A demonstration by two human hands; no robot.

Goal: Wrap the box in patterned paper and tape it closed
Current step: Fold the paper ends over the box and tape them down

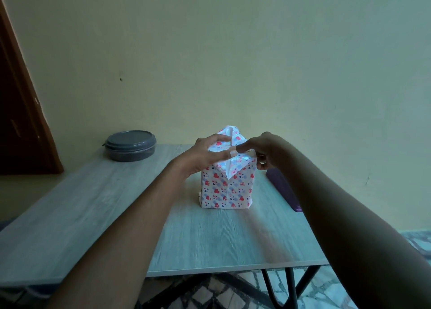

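Head view: box (pixel 225 187) standing upright near the middle of the grey bench (pixel 93 215), its sides already covered in patterned paper (pixel 218 193) printed with hearts, the top end not yet closed. Loose flaps rise above the top, one peak at the back and a folded triangle hanging over the near face. The left hand (pixel 207 153) lies spread over the top, fingers mostly straight, pressing the paper down. The right hand (pixel 261 151) pinches the flap edge at the right top corner, its grip clenched on paper. No tape is visible. Behind left sits a round lidded container (pixel 130 145); a dark purple object (pixel 284 187) lies just right of the box. Judging by its look, the paper is thin, creases readily and could tear at corners, so hold flaps near folds while steadying the light box from above.
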